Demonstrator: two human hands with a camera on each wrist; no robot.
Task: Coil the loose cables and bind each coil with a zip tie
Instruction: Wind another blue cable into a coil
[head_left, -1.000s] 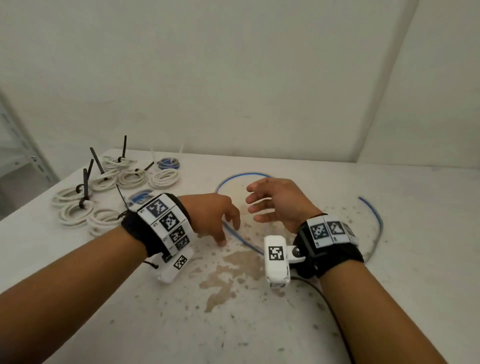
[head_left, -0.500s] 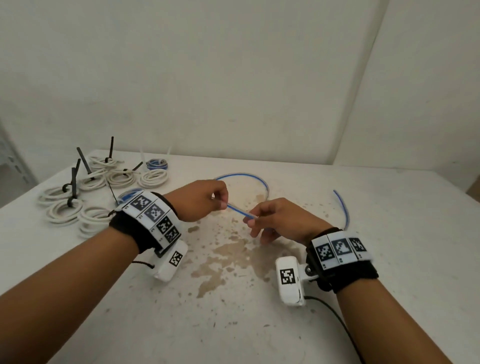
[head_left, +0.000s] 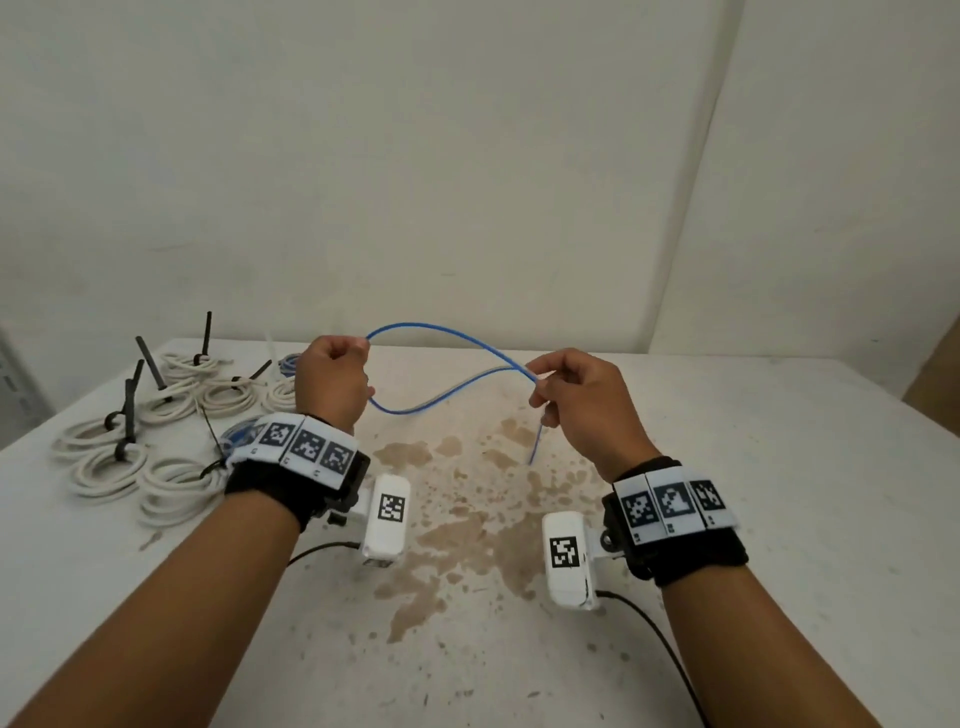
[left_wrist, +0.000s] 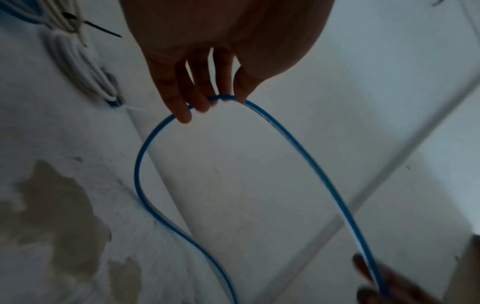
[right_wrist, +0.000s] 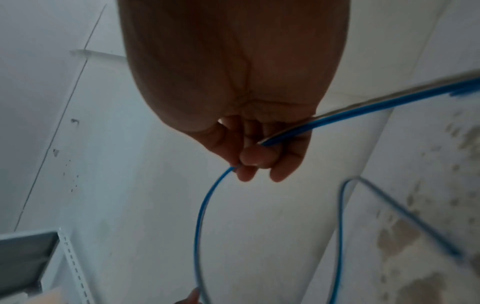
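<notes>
Nearest, both hands are now lifted above the stained counter (head_left: 779, 467). The right hand (head_left: 582, 400) pinches the blue cable (head_left: 441, 332) between thumb and fingers, a short free end hanging below it. The left hand (head_left: 332, 379) is closed around the cable, which arches between the two hands. Half a second ago the cable lay mostly on the counter; now the first loop is forming. Farther left lie the finished coils (head_left: 156, 415), already bound with black zip ties (head_left: 150, 364).

Both forearms are raised above the table. The left hand (head_left: 332, 382) is curled closed, and the right hand (head_left: 584, 402) is pinched at its fingertips (right_wrist: 255, 158).
</notes>
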